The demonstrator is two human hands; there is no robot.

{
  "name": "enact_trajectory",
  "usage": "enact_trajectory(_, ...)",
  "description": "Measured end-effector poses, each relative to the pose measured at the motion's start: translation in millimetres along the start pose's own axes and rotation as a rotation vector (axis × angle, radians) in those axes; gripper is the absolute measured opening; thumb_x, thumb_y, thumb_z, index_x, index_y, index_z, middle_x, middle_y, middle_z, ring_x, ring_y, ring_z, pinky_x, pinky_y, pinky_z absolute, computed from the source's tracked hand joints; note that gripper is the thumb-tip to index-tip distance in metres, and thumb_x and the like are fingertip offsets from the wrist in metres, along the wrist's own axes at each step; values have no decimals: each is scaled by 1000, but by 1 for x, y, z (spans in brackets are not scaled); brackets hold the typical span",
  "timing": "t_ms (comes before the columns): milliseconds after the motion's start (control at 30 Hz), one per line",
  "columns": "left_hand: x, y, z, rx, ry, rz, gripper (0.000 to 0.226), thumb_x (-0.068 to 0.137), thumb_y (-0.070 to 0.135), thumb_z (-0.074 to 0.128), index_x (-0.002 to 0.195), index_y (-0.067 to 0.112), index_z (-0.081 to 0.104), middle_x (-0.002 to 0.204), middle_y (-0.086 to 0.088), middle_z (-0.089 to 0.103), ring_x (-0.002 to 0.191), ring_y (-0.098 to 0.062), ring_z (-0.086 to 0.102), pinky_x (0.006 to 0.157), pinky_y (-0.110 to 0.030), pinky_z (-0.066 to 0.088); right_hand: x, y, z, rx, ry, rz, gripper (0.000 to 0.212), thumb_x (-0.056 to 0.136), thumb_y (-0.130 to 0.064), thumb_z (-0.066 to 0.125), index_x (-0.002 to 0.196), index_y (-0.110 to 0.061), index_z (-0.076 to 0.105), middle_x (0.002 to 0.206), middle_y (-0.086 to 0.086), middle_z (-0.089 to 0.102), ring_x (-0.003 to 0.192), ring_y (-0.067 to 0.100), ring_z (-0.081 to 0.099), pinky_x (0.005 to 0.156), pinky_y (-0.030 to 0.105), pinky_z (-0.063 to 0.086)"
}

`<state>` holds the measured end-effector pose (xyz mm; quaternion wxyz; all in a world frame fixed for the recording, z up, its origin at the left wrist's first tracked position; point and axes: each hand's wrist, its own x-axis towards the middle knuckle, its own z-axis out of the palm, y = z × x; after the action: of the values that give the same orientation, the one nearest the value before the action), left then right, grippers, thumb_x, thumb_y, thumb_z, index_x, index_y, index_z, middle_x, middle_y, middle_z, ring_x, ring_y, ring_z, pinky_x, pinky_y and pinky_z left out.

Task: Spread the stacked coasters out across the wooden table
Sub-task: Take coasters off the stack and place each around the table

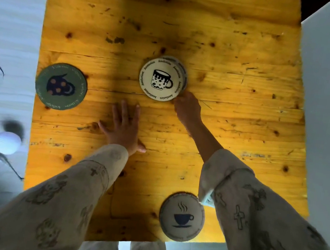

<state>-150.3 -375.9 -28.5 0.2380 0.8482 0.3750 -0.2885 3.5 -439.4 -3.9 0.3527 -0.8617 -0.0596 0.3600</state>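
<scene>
A small stack of coasters [162,79], topped by a cream one printed with a dripping mug, sat near the middle of the wooden table [232,50]. The right hand [187,109] touched the stack's edge at about 5 o'clock; whether its fingers pinched a coaster could not be told. The left hand [125,128] lay flat on the table, fingers spread, at 7 o'clock from the stack. A green coaster [61,86] rested at 9 o'clock by the table's edge, and a steaming-cup coaster [181,217] at 6 o'clock near the front edge.
</scene>
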Motion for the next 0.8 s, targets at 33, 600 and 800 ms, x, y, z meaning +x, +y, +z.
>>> enact_trajectory(33,0,1,0,-2,0,-3,133,58,45,77,134,29,-30,147,-9,-35,136,-34,-28,103,-73,3,8,-8,3,133,27,82,30,89,-11,50,118,-4,57,116,22,65,89,33,64,74,42,58)
enact_trajectory(600,0,3,-8,-19,-81,9,137,57,44,78,130,27,-37,144,-12,-40,133,-36,-32,102,-75,2,30,2,-18,504,171,371,10,84,-3,60,92,-1,54,85,13,63,65,21,61,62,34,57)
enact_trajectory(800,-1,10,-13,54,-111,-18,135,60,46,77,131,23,-36,144,-15,-39,133,-39,-30,104,-72,4,26,50,-73,499,207,342,28,85,1,53,61,-12,53,83,16,62,73,27,63,75,40,55)
